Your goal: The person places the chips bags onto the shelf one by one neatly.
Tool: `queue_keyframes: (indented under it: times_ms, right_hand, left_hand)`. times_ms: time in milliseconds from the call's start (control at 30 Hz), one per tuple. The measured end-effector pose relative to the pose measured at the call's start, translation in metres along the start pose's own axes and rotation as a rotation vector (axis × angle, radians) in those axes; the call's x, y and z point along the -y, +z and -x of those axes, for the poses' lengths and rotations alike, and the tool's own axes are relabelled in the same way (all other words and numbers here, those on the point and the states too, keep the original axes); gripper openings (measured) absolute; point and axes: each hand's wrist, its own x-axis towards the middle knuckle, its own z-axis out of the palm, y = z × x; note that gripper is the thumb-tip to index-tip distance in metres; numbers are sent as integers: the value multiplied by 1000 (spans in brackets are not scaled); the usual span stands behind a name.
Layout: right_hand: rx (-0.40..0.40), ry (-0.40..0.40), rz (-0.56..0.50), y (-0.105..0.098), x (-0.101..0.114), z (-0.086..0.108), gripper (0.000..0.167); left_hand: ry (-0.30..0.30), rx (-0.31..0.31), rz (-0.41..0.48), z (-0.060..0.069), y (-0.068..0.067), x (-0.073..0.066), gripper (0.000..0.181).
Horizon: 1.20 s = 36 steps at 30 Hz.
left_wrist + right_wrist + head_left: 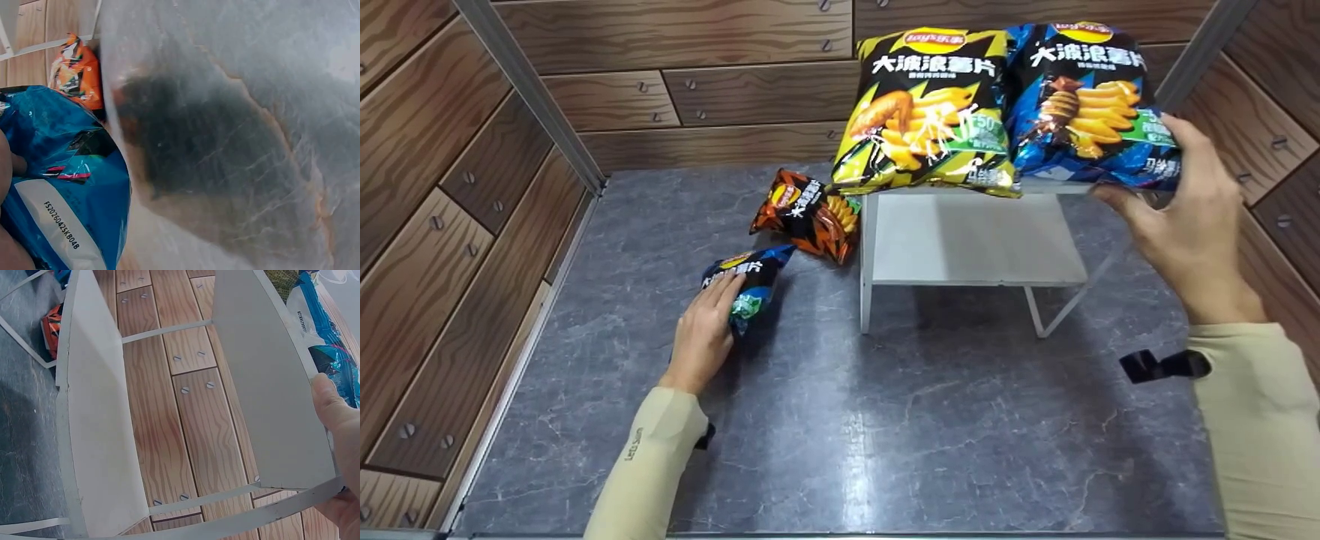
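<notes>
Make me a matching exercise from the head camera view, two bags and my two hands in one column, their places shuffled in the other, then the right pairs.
1. Yellow bag
2. Orange bag
3. Left hand
4. Right hand

A. At the right edge of the upper blue bag
B. On the grey surface beside the rack
C. On the lower blue bag
D. Atop the rack, on the left

Pairs: 1-D, 2-B, 3-C, 4-A
</notes>
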Motion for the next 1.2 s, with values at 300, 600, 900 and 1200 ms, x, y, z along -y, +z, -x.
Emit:
queue_keyframes:
  times_ms: [300,600,900,1200]
  right_hand:
    - [5,-1,1,-1,2,0,83]
    - [7,-3,1,-2,4,0,83]
    - [4,-11,0,-1,0,1,83]
    - [2,-8,-7,-2,4,1,82]
  left_hand:
    - [29,-9,18,3,-28,-16,64]
    - [168,-58,49,5,-53,-36,65]
    - [278,-41,101,0,-72,-64,51]
    - [414,-13,199,-10,-71,-100,38]
